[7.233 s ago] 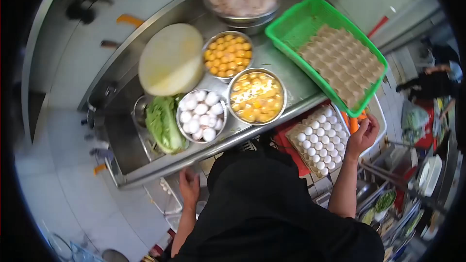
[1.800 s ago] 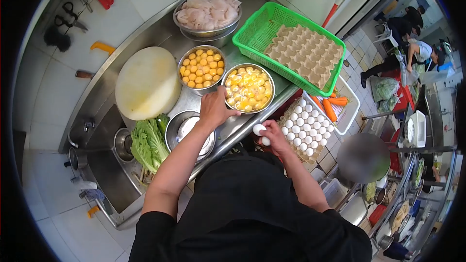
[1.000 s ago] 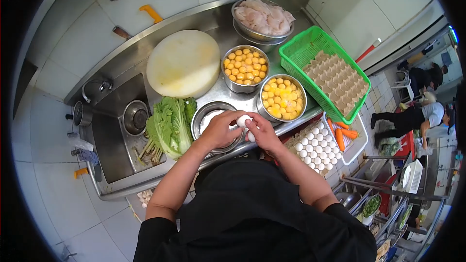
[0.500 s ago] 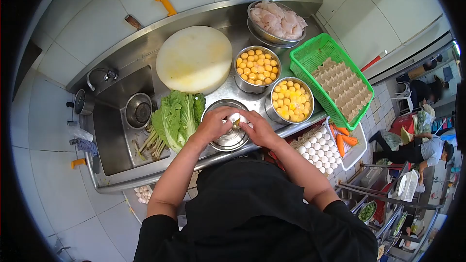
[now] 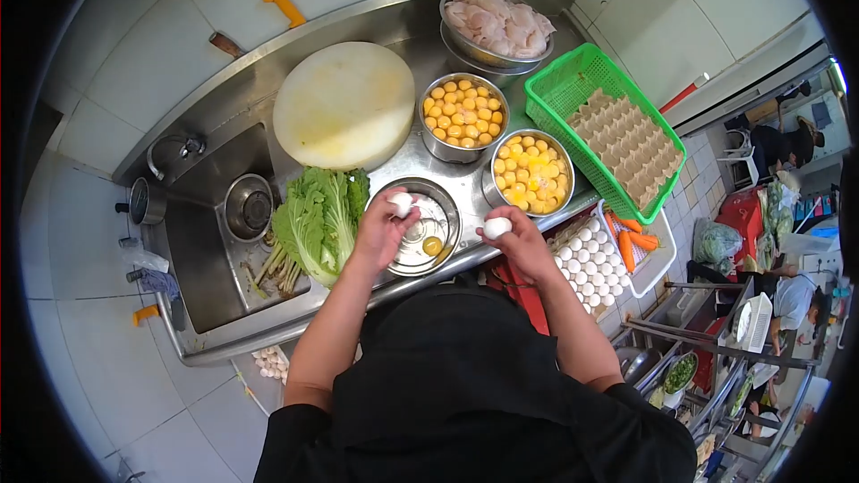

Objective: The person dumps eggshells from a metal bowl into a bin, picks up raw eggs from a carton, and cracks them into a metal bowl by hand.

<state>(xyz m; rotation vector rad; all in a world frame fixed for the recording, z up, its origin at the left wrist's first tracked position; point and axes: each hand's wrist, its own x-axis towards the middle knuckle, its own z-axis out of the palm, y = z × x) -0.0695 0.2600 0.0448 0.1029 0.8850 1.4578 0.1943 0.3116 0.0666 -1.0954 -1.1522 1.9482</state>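
Note:
My left hand is closed round a white eggshell piece over the left rim of a shallow steel bowl. Inside that bowl lies one egg yolk. To the right of the bowl, my right hand grips another rounded white eggshell in its fingertips. Just beyond this hand is a steel pot full of yolks, some of them broken. A second steel pot of whole yolks stands behind it.
Leafy greens lie left of the bowl, next to the sink. A round cutting board and sliced pale meat sit behind. At right are a green basket with egg trays, white eggs and carrots.
My hands have parted from over the bowl, the left going left and the right going right, each with eggshell. A yolk now shows in the bowl. The view has shifted slightly.

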